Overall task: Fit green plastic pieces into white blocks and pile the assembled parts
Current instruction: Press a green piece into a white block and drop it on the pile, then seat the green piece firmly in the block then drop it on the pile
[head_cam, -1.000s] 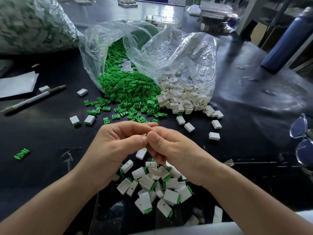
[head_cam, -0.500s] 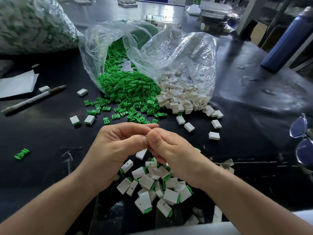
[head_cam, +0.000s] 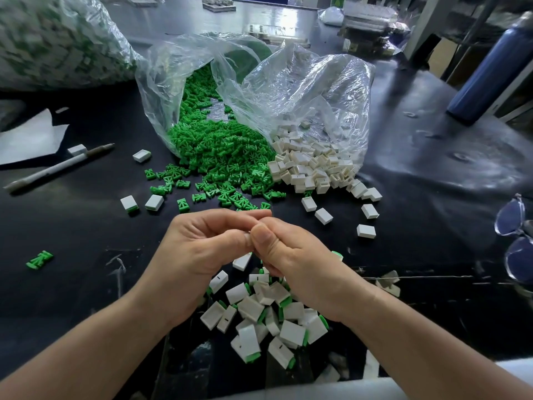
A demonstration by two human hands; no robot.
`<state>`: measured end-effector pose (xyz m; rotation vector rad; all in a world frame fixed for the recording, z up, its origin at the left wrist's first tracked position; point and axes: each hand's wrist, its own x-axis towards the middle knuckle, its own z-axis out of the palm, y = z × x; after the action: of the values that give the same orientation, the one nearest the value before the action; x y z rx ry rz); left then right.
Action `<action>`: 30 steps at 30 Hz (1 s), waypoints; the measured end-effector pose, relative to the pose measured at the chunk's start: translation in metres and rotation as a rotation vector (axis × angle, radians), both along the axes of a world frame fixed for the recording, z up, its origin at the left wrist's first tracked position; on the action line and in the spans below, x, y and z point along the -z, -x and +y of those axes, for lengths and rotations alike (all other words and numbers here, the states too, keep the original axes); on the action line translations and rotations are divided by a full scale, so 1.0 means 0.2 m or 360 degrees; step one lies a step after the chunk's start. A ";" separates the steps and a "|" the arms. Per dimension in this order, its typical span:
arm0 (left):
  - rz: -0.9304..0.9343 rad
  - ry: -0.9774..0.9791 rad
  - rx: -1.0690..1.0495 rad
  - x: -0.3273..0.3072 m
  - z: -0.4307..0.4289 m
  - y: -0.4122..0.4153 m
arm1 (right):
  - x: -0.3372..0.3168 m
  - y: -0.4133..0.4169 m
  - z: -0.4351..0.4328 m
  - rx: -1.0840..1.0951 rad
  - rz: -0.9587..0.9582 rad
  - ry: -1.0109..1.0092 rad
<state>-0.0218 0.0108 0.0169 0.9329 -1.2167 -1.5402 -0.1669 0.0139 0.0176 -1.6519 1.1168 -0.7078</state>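
Part itself hidden: I see left hand (head_cam: 196, 255) and right hand (head_cam: 294, 255), both grips pinching it fingertip to fingertip, just above assembled pile (head_cam: 251, 310), likely so it drops there. Green pieces (head_cam: 225, 151), white blocks (head_cam: 311, 166) spill from bags (head_cam: 302, 90) onto surface (head_cam: 72, 226), within reach.

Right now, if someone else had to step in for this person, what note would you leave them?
Left hand and right hand: fingertips together, pinching one part, mostly hidden.
Green pieces and white blocks spill from bags ahead.
Done: a pile of assembled parts lies below the hands.
Left: probably finish this part, add it to the pile, carry on; many loose pieces remain.
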 end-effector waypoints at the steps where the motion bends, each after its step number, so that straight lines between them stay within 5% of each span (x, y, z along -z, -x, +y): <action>1: -0.0006 -0.0001 -0.0004 0.00 0.00 0.00 | 0.00 0.00 0.00 0.0005 0.0003 0.0003; 18: 0.0120 0.0003 0.0087 -0.02 0.00 0.00 | 0.00 0.01 -0.02 0.0016 -0.0130 0.0032; 30: -0.0224 0.0102 -0.0139 -0.03 -0.01 -0.01 | 0.00 0.15 -0.13 0.0578 0.0434 0.0433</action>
<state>-0.0201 0.0097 0.0237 1.0525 -1.2992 -1.3783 -0.1967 -0.0122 0.0181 -1.8325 1.5997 -0.9165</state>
